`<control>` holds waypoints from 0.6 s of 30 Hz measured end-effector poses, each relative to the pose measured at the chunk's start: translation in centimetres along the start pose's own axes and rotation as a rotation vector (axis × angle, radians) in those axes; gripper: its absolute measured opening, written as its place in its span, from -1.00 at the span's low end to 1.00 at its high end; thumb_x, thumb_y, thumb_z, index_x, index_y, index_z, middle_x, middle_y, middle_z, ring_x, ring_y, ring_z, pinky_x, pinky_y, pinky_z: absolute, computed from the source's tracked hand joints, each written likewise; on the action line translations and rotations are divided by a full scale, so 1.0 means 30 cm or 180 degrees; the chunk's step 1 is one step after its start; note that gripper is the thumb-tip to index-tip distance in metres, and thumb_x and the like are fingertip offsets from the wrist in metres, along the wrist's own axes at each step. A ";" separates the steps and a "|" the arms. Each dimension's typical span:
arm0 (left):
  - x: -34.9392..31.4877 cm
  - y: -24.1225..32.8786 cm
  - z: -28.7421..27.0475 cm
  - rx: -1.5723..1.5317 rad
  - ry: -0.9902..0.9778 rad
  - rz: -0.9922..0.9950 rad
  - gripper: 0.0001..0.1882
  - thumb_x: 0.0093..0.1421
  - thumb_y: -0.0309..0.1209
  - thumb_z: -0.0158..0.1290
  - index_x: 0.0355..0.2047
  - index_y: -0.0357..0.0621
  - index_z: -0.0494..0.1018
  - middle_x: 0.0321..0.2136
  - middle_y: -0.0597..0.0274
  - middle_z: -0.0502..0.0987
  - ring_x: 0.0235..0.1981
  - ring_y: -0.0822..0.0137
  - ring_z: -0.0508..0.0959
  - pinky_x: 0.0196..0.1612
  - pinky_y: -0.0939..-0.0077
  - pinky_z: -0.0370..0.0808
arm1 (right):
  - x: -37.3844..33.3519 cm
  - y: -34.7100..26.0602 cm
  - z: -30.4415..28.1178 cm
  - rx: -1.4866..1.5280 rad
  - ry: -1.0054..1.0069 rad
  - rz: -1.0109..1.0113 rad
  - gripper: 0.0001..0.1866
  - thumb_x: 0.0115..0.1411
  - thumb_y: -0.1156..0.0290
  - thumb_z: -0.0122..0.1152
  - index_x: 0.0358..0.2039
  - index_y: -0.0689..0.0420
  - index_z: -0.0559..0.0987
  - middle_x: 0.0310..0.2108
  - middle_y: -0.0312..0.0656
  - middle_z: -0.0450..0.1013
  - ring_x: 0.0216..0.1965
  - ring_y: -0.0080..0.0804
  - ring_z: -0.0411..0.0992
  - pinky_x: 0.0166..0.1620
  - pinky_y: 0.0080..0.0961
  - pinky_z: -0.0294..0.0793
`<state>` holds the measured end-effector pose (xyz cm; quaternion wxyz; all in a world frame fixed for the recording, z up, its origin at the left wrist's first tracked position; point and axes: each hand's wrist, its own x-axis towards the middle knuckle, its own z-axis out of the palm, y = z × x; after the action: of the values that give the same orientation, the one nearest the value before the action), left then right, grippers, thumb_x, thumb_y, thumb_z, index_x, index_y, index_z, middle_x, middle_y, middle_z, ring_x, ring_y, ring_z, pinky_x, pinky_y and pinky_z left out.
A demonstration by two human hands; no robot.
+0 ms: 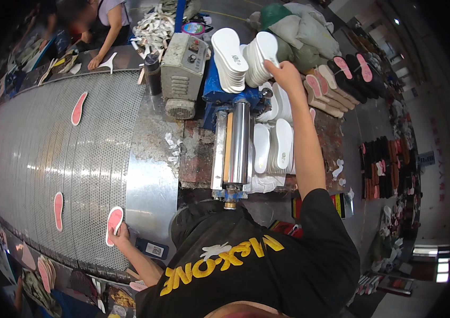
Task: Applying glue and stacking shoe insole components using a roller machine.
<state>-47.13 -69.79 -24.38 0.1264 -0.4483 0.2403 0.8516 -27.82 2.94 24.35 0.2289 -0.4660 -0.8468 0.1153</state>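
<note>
In my left hand [121, 233], closed on its edge, is a pink insole [114, 218] with a white rim, over the near right part of the metal mesh conveyor [29, 153]. My right hand [287, 75] reaches far forward, its thumb on the top insole of a stack of white insoles [260, 57]; the other fingers are mostly hidden. Beside it another stack of white insoles [230, 55] stands on the blue machine [210, 100]. In front of these stacks is the machine's shiny steel roller [241, 143]. Further white insoles [282, 146] stand right of the roller.
Two more pink insoles [79, 108] lie spread out on the conveyor. A grey control box [185, 66] and a dark bottle [152, 74] stand left of the machine. Across the conveyor a co-worker's hand [95, 61] touches the table. Soles [326, 90] and sacks [309, 37] are at the far right.
</note>
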 end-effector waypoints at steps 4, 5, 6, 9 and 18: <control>0.035 -0.012 -0.048 0.1821 -0.0180 0.0955 -0.36 0.05 -0.38 0.12 0.10 -0.33 0.16 -0.03 -0.07 0.43 -0.05 0.17 0.48 -0.06 0.37 0.49 | 0.000 0.060 -0.016 0.2130 0.0476 0.0319 -0.59 0.05 0.33 0.28 -0.13 0.30 0.47 -0.42 -0.12 0.50 -0.49 -0.44 0.46 -0.50 -0.51 0.43; 0.029 -0.015 -0.035 0.1807 0.0030 0.0837 -0.38 0.06 -0.36 0.10 0.10 -0.33 0.16 -0.02 -0.06 0.42 -0.04 0.17 0.47 -0.07 0.36 0.49 | -0.011 0.081 -0.040 0.2654 0.0568 0.0109 -0.70 0.15 0.48 0.16 -0.10 0.28 0.46 -0.40 -0.25 0.46 -0.54 -0.66 0.35 -0.61 -0.73 0.30; 0.011 -0.024 -0.013 0.1919 -0.0245 0.0977 -0.39 0.08 -0.34 0.09 0.09 -0.33 0.17 -0.02 -0.04 0.42 -0.03 0.16 0.46 -0.07 0.36 0.49 | -0.030 0.105 -0.060 0.3203 0.0794 -0.0020 -0.72 0.20 0.48 0.10 -0.07 0.27 0.44 -0.35 -0.23 0.47 -0.55 -0.63 0.35 -0.60 -0.74 0.31; -0.098 -0.067 0.172 0.0580 0.0556 -0.0056 -0.45 0.12 -0.31 0.04 0.06 -0.33 0.20 -0.06 0.01 0.43 0.01 0.14 0.44 -0.08 0.32 0.51 | -0.146 0.239 -0.143 0.3998 0.1270 -0.0050 -0.77 0.25 0.45 0.02 -0.10 0.25 0.44 -0.38 -0.26 0.44 -0.58 -0.61 0.32 -0.59 -0.69 0.30; -0.766 -0.699 0.922 0.4135 -0.3876 0.0755 -0.46 0.08 -0.59 0.04 0.11 -0.37 0.27 0.07 0.01 0.38 0.10 0.20 0.39 0.12 0.39 0.34 | -0.721 0.524 -0.023 0.3035 0.1072 0.1699 -0.78 0.25 0.41 0.01 -0.16 0.16 0.55 -0.49 -0.37 0.44 -0.65 -0.73 0.26 -0.65 -0.78 0.23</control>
<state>-44.54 -37.46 1.72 0.3718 0.2685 0.6107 0.6455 -5.93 -6.82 12.46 0.5086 -0.5209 -0.5059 0.4626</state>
